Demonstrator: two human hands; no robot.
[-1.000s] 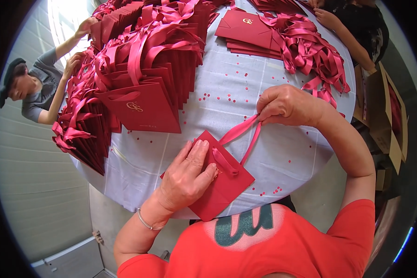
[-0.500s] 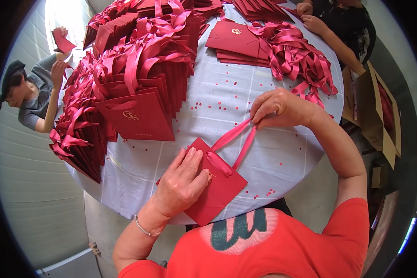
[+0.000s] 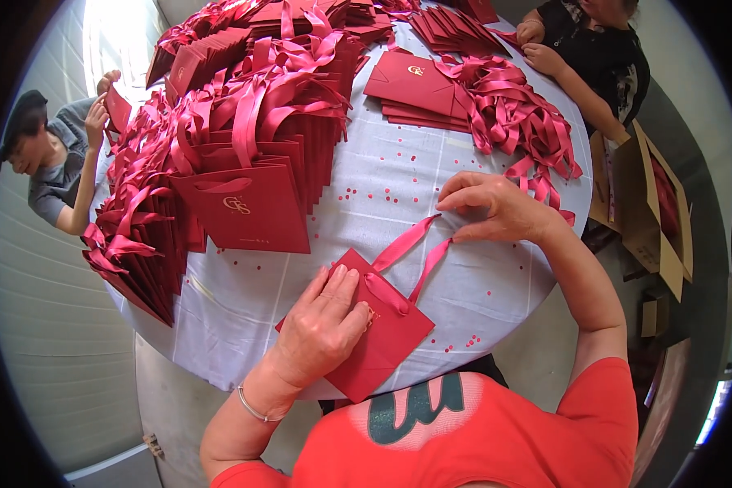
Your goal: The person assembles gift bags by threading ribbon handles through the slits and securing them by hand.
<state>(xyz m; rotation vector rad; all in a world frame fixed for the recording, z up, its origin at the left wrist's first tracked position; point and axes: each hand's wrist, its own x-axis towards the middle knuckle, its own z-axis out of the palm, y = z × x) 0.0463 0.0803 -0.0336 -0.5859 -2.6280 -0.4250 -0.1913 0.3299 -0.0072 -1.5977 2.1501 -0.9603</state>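
A small dark red paper gift bag (image 3: 398,337) lies flat and tilted at the table's near edge. My left hand (image 3: 315,332) rests on its left part, fingers stretched out and pressing it down; a gold mark is partly hidden beneath them. Two ends of a pink-red ribbon (image 3: 405,246) reach up to the right from the bag's top edge, and a short loop of it crosses the bag's face. Above these ends is my right hand (image 3: 500,210), thumb and fingers apart. One ribbon end touches or nearly touches the thumb tip; the other lies just below the fingers.
Rows of finished-looking red bags (image 3: 248,207) with ribbon handles crowd the left. Flat bags (image 3: 411,80) and a heap of loose ribbons (image 3: 525,122) lie at the far right. Red dots dot the white tablecloth (image 3: 382,224). Two other people work nearby; an open carton (image 3: 638,211) stands right.
My right thumb and fingers have parted from their pinch, and the two ribbon ends have come apart. My left hand stays on the bag. The view has shifted slightly.
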